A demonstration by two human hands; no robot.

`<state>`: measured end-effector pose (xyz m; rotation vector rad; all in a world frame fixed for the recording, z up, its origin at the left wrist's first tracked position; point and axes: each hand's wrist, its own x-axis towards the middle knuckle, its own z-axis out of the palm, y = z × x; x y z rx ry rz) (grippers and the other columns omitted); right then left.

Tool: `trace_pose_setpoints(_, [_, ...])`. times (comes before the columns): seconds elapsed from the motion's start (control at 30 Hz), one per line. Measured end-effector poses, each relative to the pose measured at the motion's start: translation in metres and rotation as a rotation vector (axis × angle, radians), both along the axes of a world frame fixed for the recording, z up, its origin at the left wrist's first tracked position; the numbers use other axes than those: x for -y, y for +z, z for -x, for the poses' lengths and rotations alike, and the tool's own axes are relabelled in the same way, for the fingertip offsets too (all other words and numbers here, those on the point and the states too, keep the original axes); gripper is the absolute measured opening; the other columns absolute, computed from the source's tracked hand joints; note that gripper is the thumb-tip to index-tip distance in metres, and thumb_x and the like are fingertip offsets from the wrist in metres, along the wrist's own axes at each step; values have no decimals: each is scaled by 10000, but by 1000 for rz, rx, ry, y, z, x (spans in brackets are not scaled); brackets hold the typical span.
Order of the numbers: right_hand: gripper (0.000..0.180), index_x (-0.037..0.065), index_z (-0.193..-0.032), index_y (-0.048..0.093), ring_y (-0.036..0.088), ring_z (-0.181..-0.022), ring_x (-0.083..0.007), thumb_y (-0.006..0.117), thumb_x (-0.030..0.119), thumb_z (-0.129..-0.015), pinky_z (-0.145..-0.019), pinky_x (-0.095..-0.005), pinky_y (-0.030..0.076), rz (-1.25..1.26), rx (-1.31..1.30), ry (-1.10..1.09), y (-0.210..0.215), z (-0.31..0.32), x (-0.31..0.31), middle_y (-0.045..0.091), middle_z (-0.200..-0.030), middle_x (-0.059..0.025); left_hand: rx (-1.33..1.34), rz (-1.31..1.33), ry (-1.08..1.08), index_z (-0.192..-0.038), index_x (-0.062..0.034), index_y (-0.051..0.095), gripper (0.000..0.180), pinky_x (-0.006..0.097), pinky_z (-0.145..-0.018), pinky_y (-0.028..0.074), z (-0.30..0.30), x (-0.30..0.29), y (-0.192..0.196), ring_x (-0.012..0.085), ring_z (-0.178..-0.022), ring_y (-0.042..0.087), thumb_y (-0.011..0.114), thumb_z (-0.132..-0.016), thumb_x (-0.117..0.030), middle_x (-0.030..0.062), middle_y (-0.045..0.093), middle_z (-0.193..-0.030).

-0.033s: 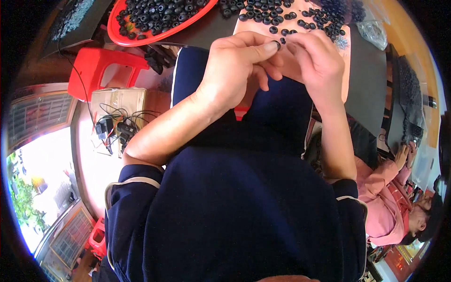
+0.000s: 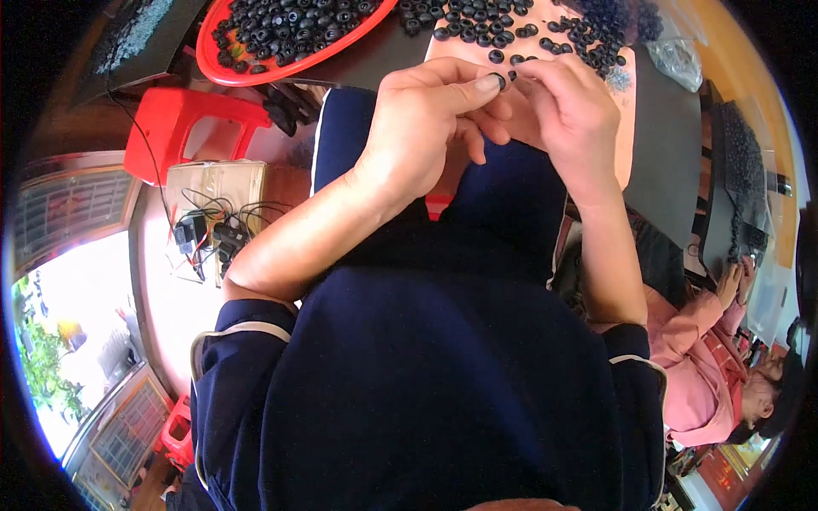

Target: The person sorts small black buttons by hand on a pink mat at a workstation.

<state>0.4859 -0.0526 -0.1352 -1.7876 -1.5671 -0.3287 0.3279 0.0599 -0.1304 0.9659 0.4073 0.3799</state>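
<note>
My left hand (image 2: 426, 115) is over the near edge of a peach-coloured board (image 2: 626, 128), closed on a small round black piece (image 2: 499, 82) pinched between thumb and index finger. The piece looks like a button or ring. Facing it from the right, my right hand (image 2: 575, 115) has its thumb and fingers drawn together, their tips close to the left hand's piece. A tiny black bit (image 2: 512, 75) shows at those right fingertips; whether they grip it is hard to see. Several loose round black pieces (image 2: 484, 39) lie on the board just beyond both hands.
A red basin (image 2: 247, 78) full of black pieces stands on the dark table (image 2: 669, 162) at the far left. A clear plastic bag (image 2: 677, 61) lies right of the board. At left are a red stool (image 2: 162, 128) and a carton (image 2: 256, 183) with cables. A person in pink (image 2: 694, 375) sits at right.
My right hand has shifted very slightly, its fingers still close to the piece in the left hand. My left hand keeps its pinch almost in place.
</note>
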Motion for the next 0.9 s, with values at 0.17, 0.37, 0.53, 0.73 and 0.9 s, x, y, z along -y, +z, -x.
trace_pose_setpoints(0.17, [115,119,-846,671,626,-785,-240,714,167,-751,-687,-371,483,66,285,-181,-12,3,-13,620,-821,-33,30,-12,43,-1011,46,607,182,281,-527,488,2,-7,0,224,-690,656,545,-966,-119,163,667,-864])
trace_pose_setpoints(0.37, [117,91,-866,651,618,-819,-265,706,108,-764,-718,-376,470,165,303,-203,-4,6,-9,627,-835,-55,52,-9,66,-1037,46,608,185,304,-595,512,-1,-6,-3,234,-751,666,537,-968,-110,162,671,-893])
trace_pose_setpoints(0.53, [143,88,-883,639,602,-855,-257,685,158,-768,-743,-392,439,194,395,-227,-11,2,-8,609,-855,-61,174,-16,185,-1060,63,600,206,362,-772,527,-8,-8,0,270,-869,660,508,-984,-105,180,665,-971])
trace_pose_setpoints(0.73, [118,31,-892,617,623,-814,-224,653,15,-782,-731,-320,470,40,-307,7,18,45,-10,625,-849,-63,303,44,299,-987,52,605,137,337,-788,529,-26,-15,3,235,-836,659,567,-943,-72,151,661,-893])
trace_pose_setpoints(0.9, [64,-4,-874,632,541,-774,-51,659,-29,-823,-685,-229,446,-111,-1099,363,9,65,-22,608,-797,15,239,108,292,-1003,50,578,160,339,-723,571,-36,-16,13,246,-805,669,577,-943,-98,163,646,-906])
